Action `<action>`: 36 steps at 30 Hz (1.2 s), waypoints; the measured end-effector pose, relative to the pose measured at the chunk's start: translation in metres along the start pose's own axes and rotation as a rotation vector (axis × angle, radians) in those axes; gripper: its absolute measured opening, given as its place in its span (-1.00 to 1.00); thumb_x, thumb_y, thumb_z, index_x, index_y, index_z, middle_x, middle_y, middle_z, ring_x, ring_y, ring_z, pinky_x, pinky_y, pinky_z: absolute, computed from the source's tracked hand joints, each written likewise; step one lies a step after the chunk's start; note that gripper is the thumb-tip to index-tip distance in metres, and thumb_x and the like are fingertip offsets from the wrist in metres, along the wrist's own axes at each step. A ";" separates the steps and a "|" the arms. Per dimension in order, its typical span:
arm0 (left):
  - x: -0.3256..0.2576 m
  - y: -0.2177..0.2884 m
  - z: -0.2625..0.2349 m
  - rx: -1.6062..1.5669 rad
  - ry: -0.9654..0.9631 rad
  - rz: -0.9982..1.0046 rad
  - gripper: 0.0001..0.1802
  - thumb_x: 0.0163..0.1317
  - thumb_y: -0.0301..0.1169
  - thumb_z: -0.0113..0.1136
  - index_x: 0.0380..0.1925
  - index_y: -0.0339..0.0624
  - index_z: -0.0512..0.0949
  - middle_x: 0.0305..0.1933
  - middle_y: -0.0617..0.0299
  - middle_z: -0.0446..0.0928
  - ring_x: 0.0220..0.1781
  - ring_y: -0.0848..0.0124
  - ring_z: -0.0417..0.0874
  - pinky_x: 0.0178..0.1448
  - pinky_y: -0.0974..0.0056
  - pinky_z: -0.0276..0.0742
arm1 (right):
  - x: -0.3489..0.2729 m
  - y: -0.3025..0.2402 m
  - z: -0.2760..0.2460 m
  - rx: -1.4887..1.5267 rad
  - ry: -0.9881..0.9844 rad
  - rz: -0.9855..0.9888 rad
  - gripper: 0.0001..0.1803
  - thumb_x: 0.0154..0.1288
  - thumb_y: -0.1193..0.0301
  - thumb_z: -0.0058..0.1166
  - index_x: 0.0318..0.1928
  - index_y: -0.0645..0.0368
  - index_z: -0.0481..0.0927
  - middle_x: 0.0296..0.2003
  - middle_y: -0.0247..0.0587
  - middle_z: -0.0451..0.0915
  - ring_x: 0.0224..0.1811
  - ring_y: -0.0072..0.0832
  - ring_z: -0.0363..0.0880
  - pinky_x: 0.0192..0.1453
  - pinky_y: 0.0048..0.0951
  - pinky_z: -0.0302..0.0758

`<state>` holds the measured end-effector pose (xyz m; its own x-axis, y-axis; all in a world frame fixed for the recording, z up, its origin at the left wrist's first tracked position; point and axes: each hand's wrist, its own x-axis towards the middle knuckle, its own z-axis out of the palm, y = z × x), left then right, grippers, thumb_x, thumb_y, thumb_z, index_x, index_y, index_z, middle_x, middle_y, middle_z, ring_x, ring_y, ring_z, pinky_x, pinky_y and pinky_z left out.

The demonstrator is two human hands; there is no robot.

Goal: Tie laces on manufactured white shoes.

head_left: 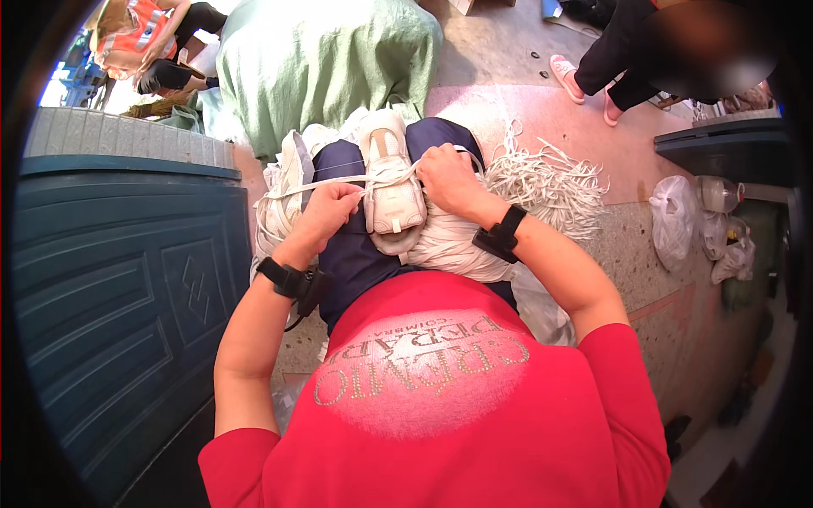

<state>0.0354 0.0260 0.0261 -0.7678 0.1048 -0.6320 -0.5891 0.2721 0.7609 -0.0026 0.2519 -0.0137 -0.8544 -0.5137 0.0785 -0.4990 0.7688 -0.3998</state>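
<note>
Between my knees sits a white and beige sneaker [395, 203], its heel toward me. White shoelaces [383, 177] cross its upper part and run out to both sides. On the left of the shoe, my left hand [329, 212] pinches a lace between thumb and fingers. My right hand [450, 178] is closed on lace at the shoe's right side, its fingertips partly hidden. More pale shoes [292, 169] lie against my left leg, with lace strands around them. A big heap of loose white laces [546, 182] spreads beside my right leg.
A green cloth-covered pile [326, 63] stands ahead. To the left is a dark blue panelled door [127, 254]. Plastic bags [673, 220] and a clear bottle [718, 194] are at right. One person in pink slippers [566, 78] is far right; another in an orange vest [131, 38] is far left.
</note>
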 end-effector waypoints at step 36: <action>-0.016 -0.012 0.048 1.230 0.650 0.669 -0.77 0.03 -0.21 0.14 -0.50 -0.14 0.55 -0.49 0.21 0.51 -0.27 0.25 0.43 -0.26 0.15 0.28 | -0.010 -0.020 -0.011 -0.136 -0.147 0.029 -0.59 0.16 0.06 -0.04 -0.36 0.18 0.57 -0.28 -0.14 0.49 -0.09 -0.29 0.37 -0.09 -0.14 0.26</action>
<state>0.0668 0.0672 0.0202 -0.9640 0.1927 0.1831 0.2093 0.9749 0.0761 0.0145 0.2456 0.0036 -0.8433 -0.5328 -0.0699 -0.4978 0.8236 -0.2719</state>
